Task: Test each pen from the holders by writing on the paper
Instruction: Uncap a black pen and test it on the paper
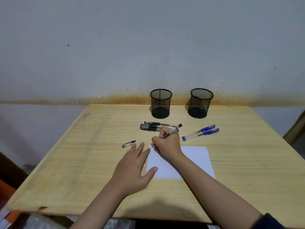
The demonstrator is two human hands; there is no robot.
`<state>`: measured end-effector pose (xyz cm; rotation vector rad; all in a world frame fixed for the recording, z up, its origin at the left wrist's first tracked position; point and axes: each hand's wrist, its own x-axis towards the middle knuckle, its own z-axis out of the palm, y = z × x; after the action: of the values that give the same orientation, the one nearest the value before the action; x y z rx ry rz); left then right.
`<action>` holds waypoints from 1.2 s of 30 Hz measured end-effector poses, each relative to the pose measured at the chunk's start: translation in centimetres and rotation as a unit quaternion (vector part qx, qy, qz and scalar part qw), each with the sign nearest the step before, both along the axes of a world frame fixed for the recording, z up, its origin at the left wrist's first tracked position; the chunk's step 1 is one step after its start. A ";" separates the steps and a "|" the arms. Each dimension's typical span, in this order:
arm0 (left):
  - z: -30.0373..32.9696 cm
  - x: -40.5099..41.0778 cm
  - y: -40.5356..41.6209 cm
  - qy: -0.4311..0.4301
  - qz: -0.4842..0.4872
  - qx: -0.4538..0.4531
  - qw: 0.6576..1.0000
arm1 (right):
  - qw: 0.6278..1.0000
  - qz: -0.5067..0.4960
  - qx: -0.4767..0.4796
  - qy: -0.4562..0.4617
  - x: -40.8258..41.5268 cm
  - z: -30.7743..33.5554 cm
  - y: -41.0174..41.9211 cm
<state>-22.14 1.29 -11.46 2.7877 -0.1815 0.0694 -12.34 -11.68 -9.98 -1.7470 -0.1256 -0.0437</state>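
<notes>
My right hand (167, 144) grips a clear-barrelled black pen (173, 131), its tip down at the top left corner of the white paper (194, 160). Flat on the table lies my left hand (133, 167), fingers spread, with the thumb resting on the paper's left edge. A loose black pen cap (128, 144) lies just left of those fingertips. Three black pens (151, 126) lie side by side behind my right hand. Two blue pens (200, 132) rest to the right. Two black mesh holders, one on the left (160, 103) and one on the right (200, 102), stand empty at the back.
The wooden table (82, 154) butts against a grey wall with a rusty stain line. Its front edge runs near the bottom of the view. Dark furniture shows at the far left and right edges.
</notes>
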 end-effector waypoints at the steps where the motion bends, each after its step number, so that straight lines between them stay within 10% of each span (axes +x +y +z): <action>1: 0.0 0.0 0.0 0.000 0.000 0.001 1.000 | 1.000 0.001 0.003 0.000 0.0 0.0 0.0; 20: 0.1 0.0 -0.1 -0.011 0.000 -0.003 1.000 | 0.999 -0.026 0.023 0.008 0.6 -0.7 0.0; 30: 0.5 1.5 1.6 -0.207 0.096 -0.111 0.967 | 0.954 0.041 0.282 0.097 1.3 -0.6 -0.8; 36: 0.6 3.9 3.9 -0.111 0.175 -0.125 0.970 | 0.967 0.102 0.227 0.051 -0.1 0.3 -0.8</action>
<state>-18.19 5.16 -10.90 2.5218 0.2526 0.4582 -12.43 -12.51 -9.72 -1.2687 -0.2039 0.1572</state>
